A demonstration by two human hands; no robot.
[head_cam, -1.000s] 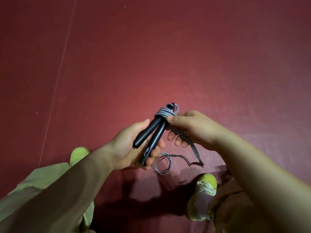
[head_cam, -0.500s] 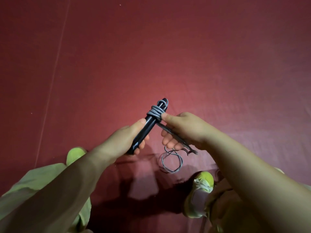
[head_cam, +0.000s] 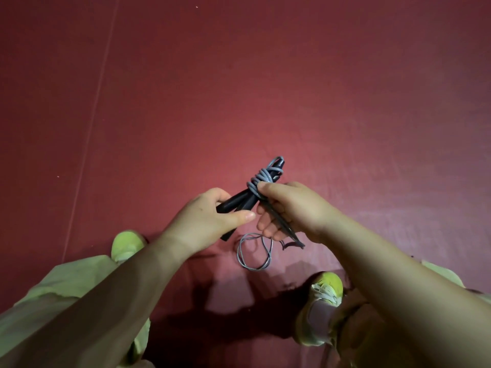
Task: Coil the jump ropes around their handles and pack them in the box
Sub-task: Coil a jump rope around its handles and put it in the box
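My left hand (head_cam: 210, 217) grips two black jump rope handles (head_cam: 239, 201) held side by side, their tops pointing up and right. Several turns of grey rope (head_cam: 261, 177) are wound around the upper ends of the handles. My right hand (head_cam: 292, 208) pinches the rope just below the coil and holds a taut dark length that runs down through its fingers. A loose loop of the grey rope (head_cam: 255, 252) hangs below both hands, over the floor. No box is in view.
A dark red floor mat (head_cam: 265, 88) fills the view, with a thin seam line (head_cam: 90, 134) at the left. My two yellow-green shoes (head_cam: 126, 244) (head_cam: 322, 309) and light green trouser legs are at the bottom.
The handles have turned so both show side by side again, and the coil at their top has grown. The hanging loop has shortened and shifted slightly.
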